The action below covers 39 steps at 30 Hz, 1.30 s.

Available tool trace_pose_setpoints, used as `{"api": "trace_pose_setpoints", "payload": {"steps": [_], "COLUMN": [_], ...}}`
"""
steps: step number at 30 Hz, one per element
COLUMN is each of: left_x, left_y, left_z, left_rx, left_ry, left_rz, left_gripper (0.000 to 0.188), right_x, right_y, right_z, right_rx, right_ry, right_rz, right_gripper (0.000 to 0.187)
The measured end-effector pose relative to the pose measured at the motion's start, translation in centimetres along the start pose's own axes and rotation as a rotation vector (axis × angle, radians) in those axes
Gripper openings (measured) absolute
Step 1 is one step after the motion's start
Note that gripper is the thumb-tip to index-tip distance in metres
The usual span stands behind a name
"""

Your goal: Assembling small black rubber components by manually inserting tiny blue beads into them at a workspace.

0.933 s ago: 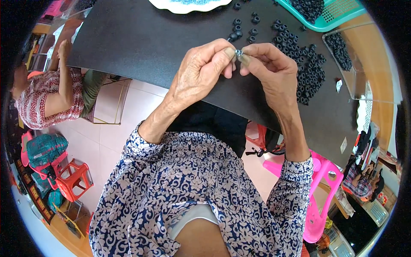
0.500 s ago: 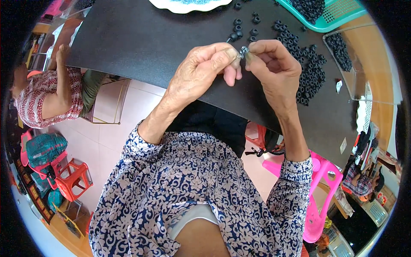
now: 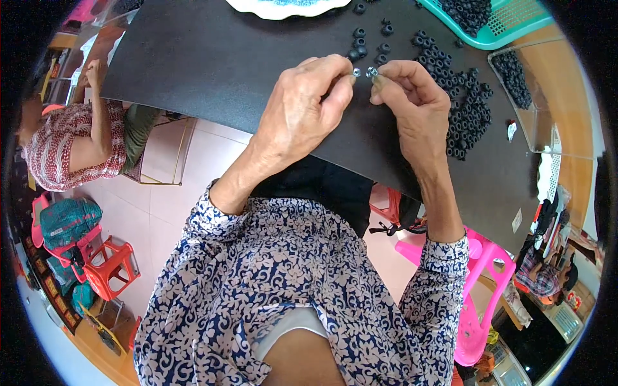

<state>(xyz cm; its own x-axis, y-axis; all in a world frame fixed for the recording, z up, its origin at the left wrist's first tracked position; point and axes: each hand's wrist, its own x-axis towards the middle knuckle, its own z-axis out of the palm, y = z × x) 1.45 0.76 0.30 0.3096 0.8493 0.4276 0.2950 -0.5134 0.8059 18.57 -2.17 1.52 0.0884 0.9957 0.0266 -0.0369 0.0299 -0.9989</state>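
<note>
Between the thumb and forefinger of my left hand [image 3: 301, 106] is a small shiny metal nut-like piece [image 3: 356, 73]. My right hand [image 3: 418, 100] pinches another small silvery metal piece [image 3: 371, 72], its exact kind too small to make out. A narrow gap separates the two pieces, above the dark table [image 3: 193, 64]. Just beyond my fingertips lie a few loose black ring-shaped parts [image 3: 359, 42]. To the right of my right hand spreads a larger heap of such black rings [image 3: 468, 116], each with a hole through it.
A white scalloped plate [image 3: 277, 11] sits at the far edge. Black parts fill a green basket [image 3: 496, 40] and a clear bin [image 3: 537, 128] at the right. Another person [image 3: 77, 145] sits at the left. A pink plastic stool [image 3: 473, 328] stands below the table's right side.
My left hand has turned, its fingers curling in more around its piece. The two metal pieces, close together or touching before, now stand slightly apart. My right hand has barely moved.
</note>
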Motion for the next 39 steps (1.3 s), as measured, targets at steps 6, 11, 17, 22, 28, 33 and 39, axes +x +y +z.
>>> {"api": "trace_pose_setpoints", "payload": {"steps": [6,11,17,22,28,33,39], "left_x": [0.3,0.3,0.2,0.1,-0.1,-0.1,-0.3], "left_y": [0.7,0.5,0.6,0.4,0.1,0.3,0.7], "left_z": [-0.3,0.0,0.1,-0.5,-0.9,-1.1,-0.8], "left_rx": [-0.076,-0.383,-0.532,-0.415,-0.689,-0.696,-0.706], "left_ry": [-0.054,-0.1,-0.096,-0.156,-0.237,-0.24,-0.211], "left_rz": [-0.101,-0.235,-0.216,-0.205,-0.32,-0.352,-0.344], "left_gripper": [0.013,0.016,0.019,0.021,0.021,0.021,0.016], "right_x": [0.1,-0.1,-0.2,-0.4,-0.6,-0.8,-0.3], "right_y": [0.5,0.2,0.0,0.2,0.2,0.5,1.3], "right_z": [0.0,0.4,0.6,0.7,0.8,0.9,0.2], "right_rx": [0.029,0.044,0.07,0.047,0.029,0.075,0.209], "right_ry": [-0.004,-0.026,-0.061,-0.065,-0.042,-0.061,-0.103], "right_rz": [0.012,-0.029,-0.073,-0.08,-0.067,-0.069,-0.032], "right_gripper": [0.014,0.013,0.012,0.013,0.013,0.013,0.011]}}
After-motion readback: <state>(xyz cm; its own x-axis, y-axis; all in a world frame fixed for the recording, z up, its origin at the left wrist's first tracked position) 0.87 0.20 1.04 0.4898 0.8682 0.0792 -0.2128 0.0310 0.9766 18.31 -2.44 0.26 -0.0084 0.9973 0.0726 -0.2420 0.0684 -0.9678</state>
